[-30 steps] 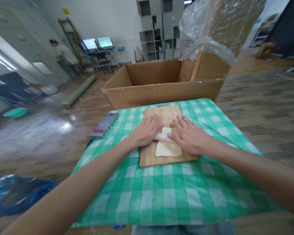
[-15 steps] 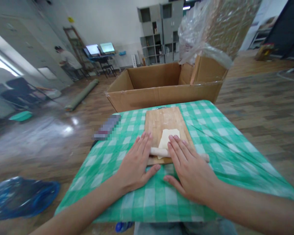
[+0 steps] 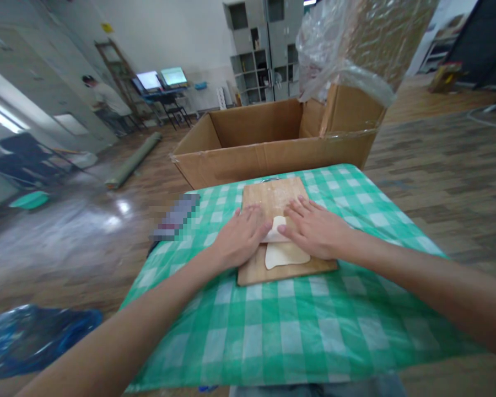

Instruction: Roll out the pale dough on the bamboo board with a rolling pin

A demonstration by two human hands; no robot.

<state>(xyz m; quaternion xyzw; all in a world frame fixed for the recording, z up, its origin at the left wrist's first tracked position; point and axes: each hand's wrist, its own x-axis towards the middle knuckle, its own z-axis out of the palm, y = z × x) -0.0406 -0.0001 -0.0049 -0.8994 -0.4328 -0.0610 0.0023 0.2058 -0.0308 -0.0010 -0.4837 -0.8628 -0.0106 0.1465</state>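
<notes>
A flat sheet of pale dough (image 3: 287, 257) lies on a wooden cutting board (image 3: 264, 194). Across it runs a light-coloured rolling pin (image 3: 275, 236), mostly covered by my hands. My left hand (image 3: 243, 236) rests palm down over the pin's left part, fingers stretched forward and thumb pointing inward. Over the right part lies my right hand (image 3: 319, 227), also flat, its fingers extended towards the far side. Dough shows both beyond the pin and on the near side of it. Both ends of the pin are hidden.
A green-and-white checked cloth (image 3: 248, 336) covers the table. A blurred-out flat object (image 3: 176, 216) lies at its left edge. Behind the table stands a large open cardboard box (image 3: 273, 157). A blue plastic bag (image 3: 37, 342) is on the floor; a person (image 3: 109, 102) sits far back left.
Both hands have moved forward over the board, taking the rolling pin from the dough's near part to its far part. More of the dough's near side now shows.
</notes>
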